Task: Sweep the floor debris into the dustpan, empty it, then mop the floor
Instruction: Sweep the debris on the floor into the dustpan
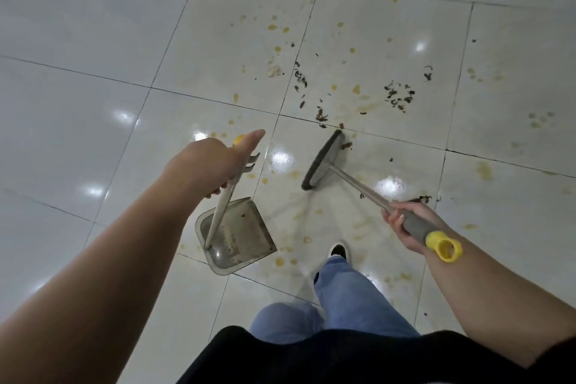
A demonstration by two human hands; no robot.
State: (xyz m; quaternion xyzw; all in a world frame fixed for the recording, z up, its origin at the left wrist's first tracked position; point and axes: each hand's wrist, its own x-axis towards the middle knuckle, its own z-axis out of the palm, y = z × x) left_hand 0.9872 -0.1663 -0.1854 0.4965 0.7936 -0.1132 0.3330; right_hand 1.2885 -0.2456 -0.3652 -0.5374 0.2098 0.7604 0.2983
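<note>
Debris (399,95): dark, dry-looking flakes, leaf-like, scattered over the glossy pale tile floor (93,40), mostly beyond the broom head, a few bits nearer the right hand. Yellowish splashes (276,27) and smears around them look wet or sticky; likely work for the mop, not the brush.

Broom (324,162): low flat head with dark bristles, slim metal shaft, grey sleeve ending in a yellow hanging loop. Right hand (405,227) closed around the grey sleeve, shaft slanted down and forward so the bristles meet the floor just short of the flakes. Judged: placed to drag them back toward the pan.

Dustpan (237,234): translucent grey plastic, square tray with rounded back corners, comb teeth along the inside, resting flat on the tile near the person's foot (338,251). A few specks inside. Its long pale handle rises to the left hand (218,162), which wraps it near the yellow tip, index finger extended; an upright hold keeps the pan steady without stooping.

Pan and flakes lie well apart. Sweeping looks barely begun.
</note>
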